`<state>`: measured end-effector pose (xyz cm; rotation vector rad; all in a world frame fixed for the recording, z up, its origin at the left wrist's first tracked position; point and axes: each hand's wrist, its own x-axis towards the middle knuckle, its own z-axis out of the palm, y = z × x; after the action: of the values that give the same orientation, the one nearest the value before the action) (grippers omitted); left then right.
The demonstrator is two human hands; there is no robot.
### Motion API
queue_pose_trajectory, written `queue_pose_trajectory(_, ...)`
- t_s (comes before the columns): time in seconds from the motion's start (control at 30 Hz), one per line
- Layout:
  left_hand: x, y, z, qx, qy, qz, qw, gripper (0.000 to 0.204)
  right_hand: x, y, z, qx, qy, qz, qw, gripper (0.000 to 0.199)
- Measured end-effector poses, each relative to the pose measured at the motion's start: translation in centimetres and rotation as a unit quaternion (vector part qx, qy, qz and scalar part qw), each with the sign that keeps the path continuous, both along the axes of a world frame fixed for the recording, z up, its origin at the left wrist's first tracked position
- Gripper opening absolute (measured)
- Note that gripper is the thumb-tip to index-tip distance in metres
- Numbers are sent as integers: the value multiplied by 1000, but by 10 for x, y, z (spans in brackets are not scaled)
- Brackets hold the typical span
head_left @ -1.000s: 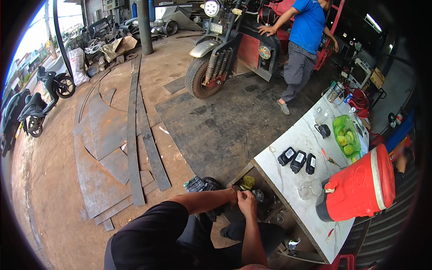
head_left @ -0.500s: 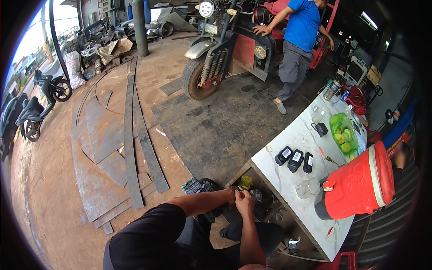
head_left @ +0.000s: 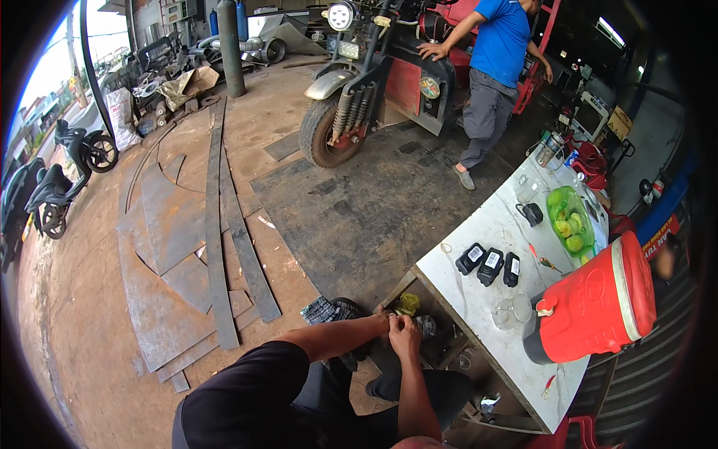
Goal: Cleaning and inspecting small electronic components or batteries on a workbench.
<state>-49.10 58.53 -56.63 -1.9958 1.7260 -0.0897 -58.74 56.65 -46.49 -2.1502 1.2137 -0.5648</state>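
Note:
My left hand (head_left: 383, 322) and my right hand (head_left: 404, 338) meet low beside the table's corner, over my lap. Both have fingers bent and drawn together at the tips. Whatever lies between them is too small or hidden to make out. Just beyond the fingers is a crumpled yellow-green plastic bag (head_left: 407, 303). A patterned grey cloth item (head_left: 321, 310) lies to the left of the hands, next to a dark shoe-like shape.
A white-topped table (head_left: 467, 303) on my right bears black devices (head_left: 491, 267), a glass mug (head_left: 511, 311), a green bag of fruit (head_left: 571, 221) and a red cooler (head_left: 587, 303). Steel sheets (head_left: 161, 299) cover the left floor. Ahead, a person (head_left: 497, 75) stands by a three-wheeler (head_left: 329, 127).
My hands stay together in nearly the same place, with only a slight shift of the fingers. The view has tilted a little. The person in blue keeps a hand on the vehicle.

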Motion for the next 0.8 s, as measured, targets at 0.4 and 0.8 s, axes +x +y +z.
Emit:
queue_pose_trajectory(0.4,12,-5,8,54,165,46,984,79,6,-1,34,59,16,30,998,39)
queue_pose_trajectory(0.8,45,-9,9,132,300,-25,944,79,10,-2,8,6,62,16,998,35)
